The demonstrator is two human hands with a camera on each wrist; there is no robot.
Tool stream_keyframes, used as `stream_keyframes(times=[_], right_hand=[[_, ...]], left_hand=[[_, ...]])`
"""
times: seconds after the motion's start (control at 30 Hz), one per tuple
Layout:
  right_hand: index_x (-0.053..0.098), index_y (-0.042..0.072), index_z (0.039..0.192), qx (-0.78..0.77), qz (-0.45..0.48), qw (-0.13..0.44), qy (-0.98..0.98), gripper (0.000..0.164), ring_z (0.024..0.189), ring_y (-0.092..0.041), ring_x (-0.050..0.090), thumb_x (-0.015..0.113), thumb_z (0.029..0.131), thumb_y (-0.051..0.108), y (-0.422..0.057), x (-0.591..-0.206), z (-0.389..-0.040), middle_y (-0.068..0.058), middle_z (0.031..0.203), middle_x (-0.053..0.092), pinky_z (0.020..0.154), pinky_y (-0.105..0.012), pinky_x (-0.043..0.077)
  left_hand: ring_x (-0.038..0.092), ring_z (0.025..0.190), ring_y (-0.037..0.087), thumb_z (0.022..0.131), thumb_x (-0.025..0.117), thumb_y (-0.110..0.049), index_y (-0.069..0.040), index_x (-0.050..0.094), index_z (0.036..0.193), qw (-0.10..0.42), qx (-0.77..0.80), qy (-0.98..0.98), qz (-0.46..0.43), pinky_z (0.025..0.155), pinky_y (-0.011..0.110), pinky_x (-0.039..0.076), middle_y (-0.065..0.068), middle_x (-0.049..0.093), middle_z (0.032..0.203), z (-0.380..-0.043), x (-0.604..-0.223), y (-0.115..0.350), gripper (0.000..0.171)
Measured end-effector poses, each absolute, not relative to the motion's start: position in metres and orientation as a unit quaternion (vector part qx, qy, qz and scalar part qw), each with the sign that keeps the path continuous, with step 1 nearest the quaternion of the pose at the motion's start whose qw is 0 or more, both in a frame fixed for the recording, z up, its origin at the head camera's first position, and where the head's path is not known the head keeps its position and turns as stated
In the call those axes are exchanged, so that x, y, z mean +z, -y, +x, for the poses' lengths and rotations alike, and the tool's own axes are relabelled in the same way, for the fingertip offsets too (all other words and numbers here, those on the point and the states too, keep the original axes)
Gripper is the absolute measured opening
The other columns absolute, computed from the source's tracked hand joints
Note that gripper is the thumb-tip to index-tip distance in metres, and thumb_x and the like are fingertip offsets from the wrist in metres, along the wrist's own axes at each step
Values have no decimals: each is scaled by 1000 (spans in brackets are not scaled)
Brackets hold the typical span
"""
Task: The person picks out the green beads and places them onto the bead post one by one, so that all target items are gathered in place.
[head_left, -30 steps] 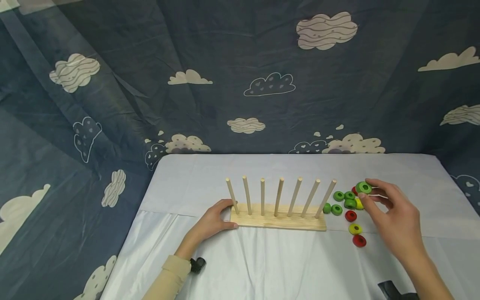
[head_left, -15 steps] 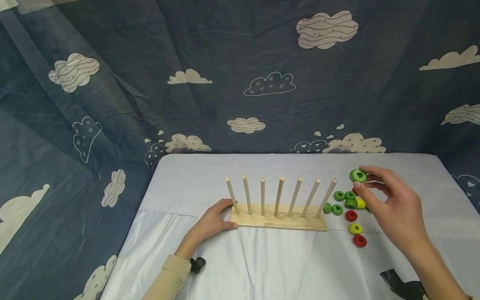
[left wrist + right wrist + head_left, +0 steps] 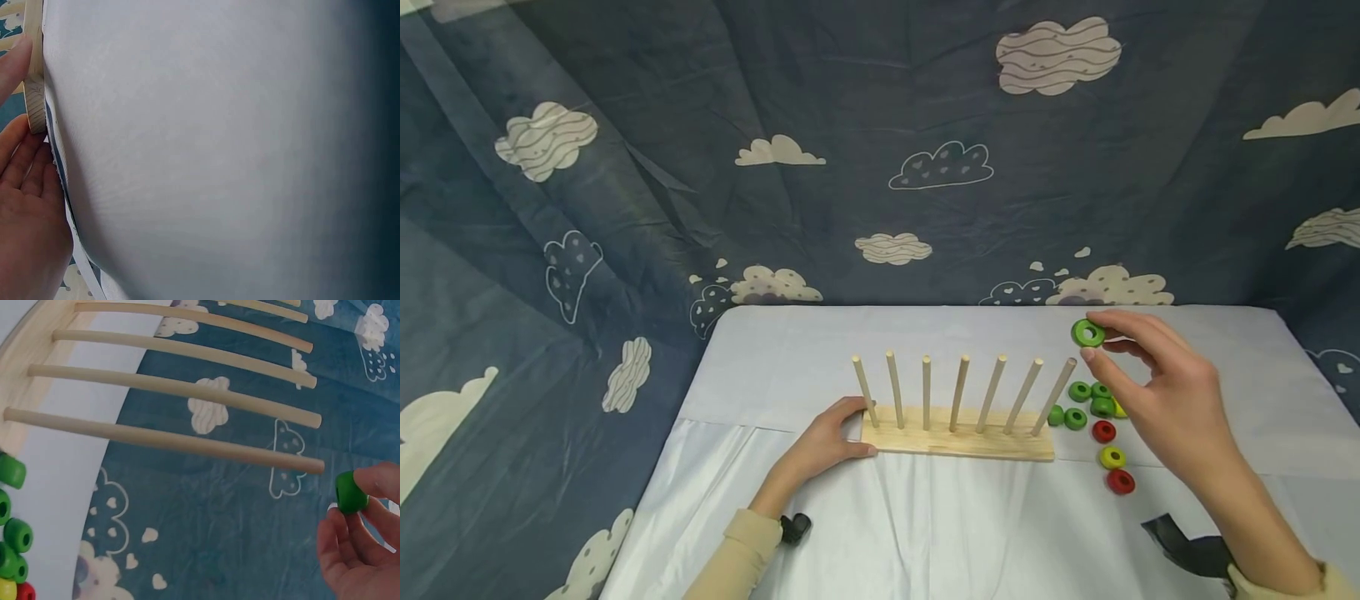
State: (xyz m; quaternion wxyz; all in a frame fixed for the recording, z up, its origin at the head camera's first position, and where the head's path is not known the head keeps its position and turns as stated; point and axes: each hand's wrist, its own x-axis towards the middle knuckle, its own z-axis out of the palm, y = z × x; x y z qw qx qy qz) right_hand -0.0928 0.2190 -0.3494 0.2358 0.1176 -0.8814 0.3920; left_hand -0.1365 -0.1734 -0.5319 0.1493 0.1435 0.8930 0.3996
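Note:
In the head view my left hand [image 3: 823, 446] holds the left end of a wooden peg board [image 3: 958, 443], thumb at its front edge and fingers behind. Several upright pegs [image 3: 958, 392] rise bare from the base. Between thumb and fingertips, my right hand [image 3: 1180, 408] pinches a green bead [image 3: 1077, 337], its hole seen face-on. That bead is in the air just above and right of the tip of the rightmost peg [image 3: 1060, 390]. From the right wrist, the green bead [image 3: 352, 492] appears apart from the nearest peg's tip [image 3: 315, 466]. The left wrist view shows the board's end [image 3: 36, 103] between thumb and fingers.
Loose green beads [image 3: 1076, 418] lie right of the board, partly behind my right hand. Red beads [image 3: 1121, 482] and a yellow bead [image 3: 1112, 457] lie nearer the front. White cloth [image 3: 940, 517] covers the table; a dark cloud-print curtain [image 3: 850, 200] stands behind.
My right hand has lifted the green bead from the pile and carried it up and left, toward the rightmost peg's tip. The left hand and peg board have stayed put.

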Motion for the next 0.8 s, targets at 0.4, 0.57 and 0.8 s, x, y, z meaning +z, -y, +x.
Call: stream_keyframes(times=[0.4,0.57,0.8], right_hand=[[62,20,129,376,155,234,883,56,101,-3,54,75,80,-3,-202,-340,-103,1,127,59,88,-3,40],[63,17,127,368,179,231,883,56,103,-13,55,77,78,-5,-194,-337,-106,1,124,61,87,-3,40],[64,18,126,387,194,226,873,55,103,-11,56,77,78,-3,-184,-335,-110,3,121,61,89,-4,40]], left_hand=[[35,138,15,75,82,-39,-22,50,138,151,391,-897,140,114,36,29,-10,47,141,-137,-528,172,73],[35,138,15,74,83,-39,-22,50,138,150,393,-896,143,114,37,29,-9,47,141,-138,-529,173,74],[35,138,14,74,83,-39,-23,51,137,150,395,-895,142,114,36,29,-10,47,140,-137,-528,173,73]])
